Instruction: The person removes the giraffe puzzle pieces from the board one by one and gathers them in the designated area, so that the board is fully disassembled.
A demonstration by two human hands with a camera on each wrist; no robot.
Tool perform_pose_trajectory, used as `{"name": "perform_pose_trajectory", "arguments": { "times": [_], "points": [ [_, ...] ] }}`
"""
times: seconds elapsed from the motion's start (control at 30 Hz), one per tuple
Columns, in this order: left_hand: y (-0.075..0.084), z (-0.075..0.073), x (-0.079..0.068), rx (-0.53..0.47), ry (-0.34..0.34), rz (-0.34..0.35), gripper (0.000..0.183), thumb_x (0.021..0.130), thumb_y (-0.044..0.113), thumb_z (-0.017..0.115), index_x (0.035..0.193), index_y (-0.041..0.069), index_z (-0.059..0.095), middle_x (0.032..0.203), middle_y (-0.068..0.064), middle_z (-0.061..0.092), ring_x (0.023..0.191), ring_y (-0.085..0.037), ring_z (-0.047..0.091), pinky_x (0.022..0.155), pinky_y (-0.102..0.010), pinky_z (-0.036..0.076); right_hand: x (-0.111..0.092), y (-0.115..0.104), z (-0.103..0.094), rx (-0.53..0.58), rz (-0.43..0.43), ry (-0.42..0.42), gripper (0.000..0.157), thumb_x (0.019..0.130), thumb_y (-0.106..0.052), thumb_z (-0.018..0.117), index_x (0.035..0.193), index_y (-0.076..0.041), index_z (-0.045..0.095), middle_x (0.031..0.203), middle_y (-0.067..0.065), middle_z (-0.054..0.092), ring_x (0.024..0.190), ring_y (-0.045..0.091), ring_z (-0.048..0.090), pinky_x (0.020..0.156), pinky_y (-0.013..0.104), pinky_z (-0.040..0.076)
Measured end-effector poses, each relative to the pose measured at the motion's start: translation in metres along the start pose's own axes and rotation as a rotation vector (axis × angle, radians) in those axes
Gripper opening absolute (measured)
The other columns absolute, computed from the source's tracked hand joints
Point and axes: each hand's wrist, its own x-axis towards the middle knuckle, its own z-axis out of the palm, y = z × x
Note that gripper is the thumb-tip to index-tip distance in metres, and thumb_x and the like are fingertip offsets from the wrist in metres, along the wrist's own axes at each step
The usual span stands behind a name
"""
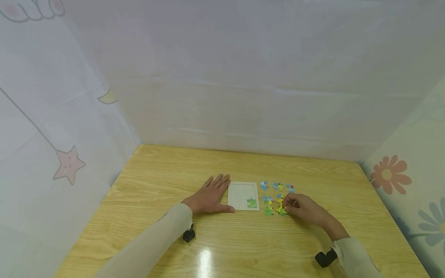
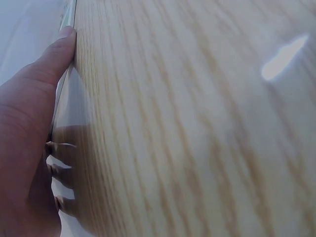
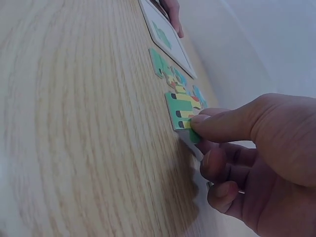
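Note:
A white square puzzle tray (image 1: 240, 195) lies on the table with one green jigsaw piece (image 1: 252, 203) in its lower right corner. My left hand (image 1: 211, 195) rests along the tray's left side, fingers spread and thumb at the near corner. To the right of the tray lie several loose jigsaw pieces (image 1: 269, 210) in blue, yellow and green. My right hand (image 1: 305, 208) pinches a green jigsaw piece with yellow legs (image 3: 180, 109) at its right edge. Thumb on top, the index finger is partly hidden behind it. One edge of that piece appears slightly raised off the wood.
The wooden table (image 1: 167, 170) runs back to a pale cloth wall (image 1: 243, 112). Printed cloth also hangs at both sides. Each wrist carries a black camera mount (image 1: 189, 234). Light glares on the table's near part.

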Motion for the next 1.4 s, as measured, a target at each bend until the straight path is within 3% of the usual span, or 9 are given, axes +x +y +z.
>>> {"name": "perform_pose_trajectory", "arguments": {
  "times": [0.33,0.53,0.77,0.9,1.1,1.23,1.4],
  "points": [
    [-0.001,0.002,0.001,0.022,-0.004,-0.007,0.11,0.097,0.078,0.055,0.172,0.007,0.015,0.183,-0.009,0.007,0.17,-0.034,0.006,0.138,-0.06,0.008,0.0,0.002,0.001,-0.059,0.077,0.034,0.01,0.107,-0.016,0.066,0.114,-0.009,0.068,0.109,0.007,0.069,0.085,0.008,0.059,0.074,0.024,0.053],
    [0.0,0.0,0.0,0.012,-0.002,-0.001,0.11,0.097,0.076,0.057,0.172,0.006,0.016,0.182,-0.011,0.008,0.17,-0.036,0.007,0.137,-0.061,0.009,0.007,-0.007,0.001,-0.087,0.074,0.046,0.011,0.107,-0.015,0.064,0.115,-0.009,0.069,0.108,0.007,0.07,0.078,0.008,0.053,0.071,0.024,0.05],
    [0.0,0.001,0.001,0.008,0.003,-0.003,0.11,0.097,0.075,0.059,0.172,0.006,0.017,0.182,-0.012,0.009,0.17,-0.036,0.009,0.137,-0.062,0.011,0.027,-0.021,0.011,-0.088,0.011,0.031,0.017,0.106,-0.014,0.066,0.119,-0.004,0.068,0.109,0.009,0.069,0.083,0.011,0.055,0.069,0.024,0.051],
    [0.0,0.002,0.001,0.01,0.003,-0.015,0.11,0.096,0.077,0.058,0.172,0.008,0.017,0.182,-0.009,0.009,0.17,-0.034,0.008,0.137,-0.06,0.01,0.043,-0.029,0.021,-0.064,0.019,-0.006,0.02,0.107,-0.014,0.065,0.123,-0.002,0.067,0.108,0.01,0.068,0.081,0.013,0.055,0.069,0.024,0.052],
    [-0.002,0.004,0.002,0.021,-0.009,-0.032,0.113,0.095,0.08,0.056,0.173,0.011,0.014,0.183,-0.006,0.005,0.171,-0.03,0.005,0.138,-0.057,0.007,0.065,-0.04,0.036,-0.122,0.018,-0.041,0.027,0.103,-0.016,0.069,0.127,-0.003,0.069,0.111,0.005,0.066,0.087,0.015,0.054,0.075,0.023,0.051],
    [-0.001,0.005,0.003,0.021,-0.013,-0.04,0.115,0.093,0.084,0.054,0.173,0.012,0.014,0.183,-0.005,0.004,0.171,-0.029,0.004,0.139,-0.056,0.007,0.077,-0.045,0.043,-0.16,0.008,-0.064,0.028,0.101,-0.015,0.072,0.126,-0.004,0.069,0.104,0.002,0.064,0.09,0.015,0.055,0.077,0.024,0.05],
    [-0.001,0.005,0.003,0.016,-0.009,-0.042,0.116,0.092,0.086,0.053,0.173,0.012,0.014,0.183,-0.004,0.005,0.171,-0.029,0.004,0.138,-0.057,0.007,0.085,-0.05,0.047,-0.172,0.0,-0.089,0.027,0.101,-0.015,0.072,0.125,-0.005,0.067,0.097,0.001,0.063,0.082,0.014,0.054,0.073,0.025,0.05]
  ]
}}
